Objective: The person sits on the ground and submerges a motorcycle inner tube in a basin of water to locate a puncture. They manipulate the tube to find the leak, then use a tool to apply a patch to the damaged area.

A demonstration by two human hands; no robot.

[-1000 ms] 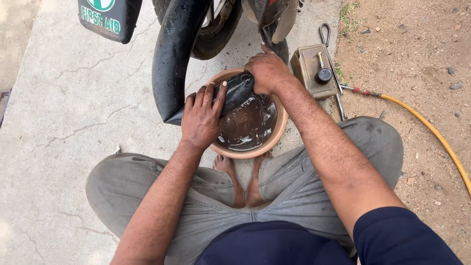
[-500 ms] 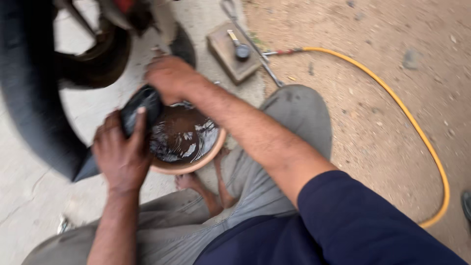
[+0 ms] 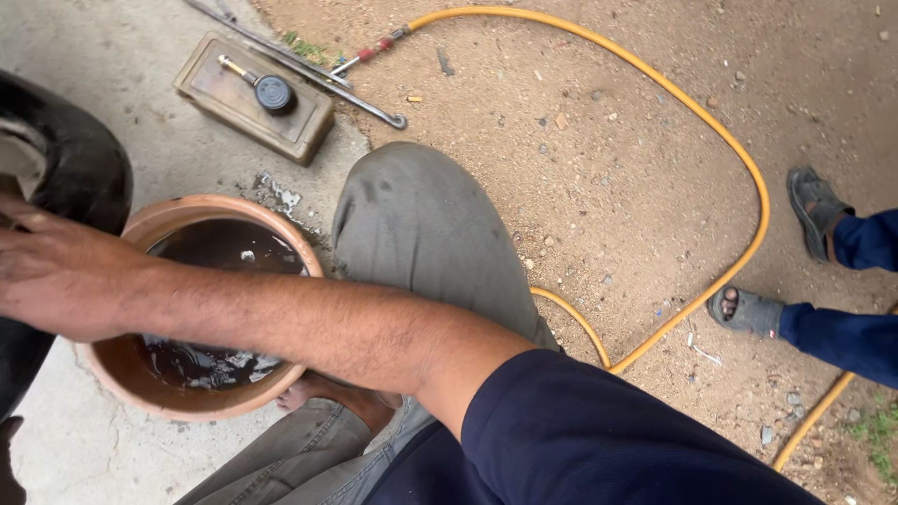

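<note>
Right hand (image 3: 56, 281): left of frame, reaching across basin (image 3: 281, 234) to tyre (image 3: 75, 159); grip cannot be told.
Left hand: out of view.
Advice: keep forearm clear of the water (image 3: 224, 248).

A yellow hose (image 3: 739, 159) is seen curving across dirt from 12 to 4 o'clock. A flat metal box (image 3: 245, 110) with a black gauge (image 3: 274, 93) lies at 11 o'clock. Another person's sandalled feet (image 3: 748, 311) stand at 3 o'clock.
</note>
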